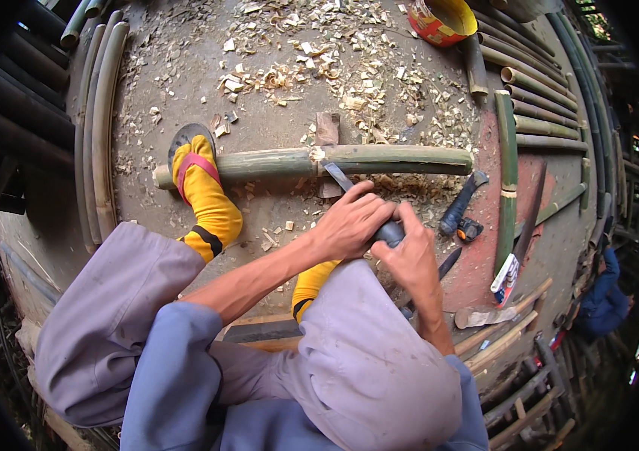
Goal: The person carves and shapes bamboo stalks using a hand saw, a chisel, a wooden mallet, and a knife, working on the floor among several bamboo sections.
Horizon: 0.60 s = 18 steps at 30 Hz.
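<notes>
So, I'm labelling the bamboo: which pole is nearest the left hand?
The green pole lying crosswise just ahead of the left hand, chisel tip near its middle; the other poles lie farther off, to the sides.

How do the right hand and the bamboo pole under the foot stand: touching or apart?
Apart. The head view shows a strip of shavings between the right hand and the bamboo pole.

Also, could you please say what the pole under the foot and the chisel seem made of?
Pole: bamboo, fairly smooth, by its node ring and green skin. Chisel blade: likely metal, being flat, grey and faintly shiny. Handle: dark, smooth, perhaps plastic or rubber, mostly covered.
</notes>
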Each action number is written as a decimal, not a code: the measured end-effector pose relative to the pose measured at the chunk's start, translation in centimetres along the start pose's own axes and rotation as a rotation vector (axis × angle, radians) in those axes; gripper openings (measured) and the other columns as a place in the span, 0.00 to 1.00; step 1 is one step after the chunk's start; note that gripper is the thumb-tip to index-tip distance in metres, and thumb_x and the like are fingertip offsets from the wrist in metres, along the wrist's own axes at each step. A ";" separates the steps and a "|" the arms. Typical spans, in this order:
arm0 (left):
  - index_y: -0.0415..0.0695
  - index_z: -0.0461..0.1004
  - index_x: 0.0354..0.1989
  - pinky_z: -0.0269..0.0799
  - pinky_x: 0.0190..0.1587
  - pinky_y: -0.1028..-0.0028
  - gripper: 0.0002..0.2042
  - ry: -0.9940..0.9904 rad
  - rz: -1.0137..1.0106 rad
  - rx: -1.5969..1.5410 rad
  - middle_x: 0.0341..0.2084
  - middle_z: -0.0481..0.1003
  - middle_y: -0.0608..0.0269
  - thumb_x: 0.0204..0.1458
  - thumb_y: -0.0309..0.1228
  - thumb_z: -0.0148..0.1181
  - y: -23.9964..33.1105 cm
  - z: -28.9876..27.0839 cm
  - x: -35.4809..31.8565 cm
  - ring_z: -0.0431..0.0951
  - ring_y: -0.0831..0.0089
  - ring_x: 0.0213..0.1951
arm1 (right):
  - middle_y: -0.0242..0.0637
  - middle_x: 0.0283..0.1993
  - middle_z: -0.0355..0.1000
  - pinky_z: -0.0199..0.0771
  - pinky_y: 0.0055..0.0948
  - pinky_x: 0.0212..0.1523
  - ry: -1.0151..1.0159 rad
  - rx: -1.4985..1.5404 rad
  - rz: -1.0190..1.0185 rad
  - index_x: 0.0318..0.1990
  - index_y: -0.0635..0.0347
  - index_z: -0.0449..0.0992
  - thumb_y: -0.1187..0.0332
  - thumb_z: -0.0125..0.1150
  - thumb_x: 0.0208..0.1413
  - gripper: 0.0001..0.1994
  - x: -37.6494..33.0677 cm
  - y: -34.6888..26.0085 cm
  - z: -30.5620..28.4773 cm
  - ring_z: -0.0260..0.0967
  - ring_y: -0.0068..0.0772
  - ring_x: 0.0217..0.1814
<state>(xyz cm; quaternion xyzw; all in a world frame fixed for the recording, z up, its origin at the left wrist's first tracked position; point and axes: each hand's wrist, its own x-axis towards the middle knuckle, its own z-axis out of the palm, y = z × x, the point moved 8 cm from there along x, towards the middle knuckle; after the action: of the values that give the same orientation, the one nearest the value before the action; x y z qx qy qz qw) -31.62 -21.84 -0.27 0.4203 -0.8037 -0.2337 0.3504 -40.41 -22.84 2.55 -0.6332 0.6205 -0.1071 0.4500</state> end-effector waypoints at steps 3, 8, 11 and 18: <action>0.47 0.64 0.28 0.72 0.28 0.67 0.13 -0.038 -0.023 -0.056 0.18 0.74 0.62 0.36 0.27 0.62 -1.6 1.3 2.2 0.78 0.65 0.24 | 0.49 0.29 0.70 0.72 0.39 0.36 0.020 0.065 0.082 0.43 0.64 0.64 0.70 0.61 0.39 0.21 1.3 0.0 -2.4 0.71 0.44 0.31; 0.46 0.66 0.30 0.69 0.23 0.62 0.15 0.232 -0.178 -0.186 0.17 0.72 0.57 0.30 0.25 0.62 -3.7 0.0 4.0 0.74 0.56 0.20 | 0.49 0.43 0.68 0.70 0.37 0.49 0.610 0.603 -0.042 0.55 0.66 0.58 0.70 0.62 0.46 0.28 -3.0 4.6 -7.9 0.67 0.38 0.45; 0.46 0.65 0.30 0.69 0.23 0.61 0.15 0.222 -0.208 -0.235 0.17 0.71 0.56 0.31 0.25 0.62 -3.7 0.0 5.0 0.74 0.54 0.21 | 0.53 0.55 0.61 0.63 0.40 0.58 0.695 0.103 0.225 0.62 0.66 0.52 0.68 0.63 0.46 0.36 -9.5 14.1 -4.0 0.62 0.46 0.57; 0.46 0.65 0.31 0.70 0.23 0.59 0.15 0.294 -0.316 -0.212 0.15 0.72 0.54 0.33 0.26 0.63 -5.5 -0.5 5.8 0.75 0.52 0.21 | 0.53 0.67 0.47 0.47 0.44 0.67 0.242 0.109 0.370 0.66 0.63 0.47 0.63 0.69 0.38 0.48 -14.7 18.1 10.5 0.46 0.50 0.69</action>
<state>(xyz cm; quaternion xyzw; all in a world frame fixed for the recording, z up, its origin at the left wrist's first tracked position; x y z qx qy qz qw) -30.72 -29.69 -1.51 0.5312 -0.6393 -0.3049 0.4649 -48.66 -2.12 -9.96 -0.4661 0.7688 -0.1312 0.4178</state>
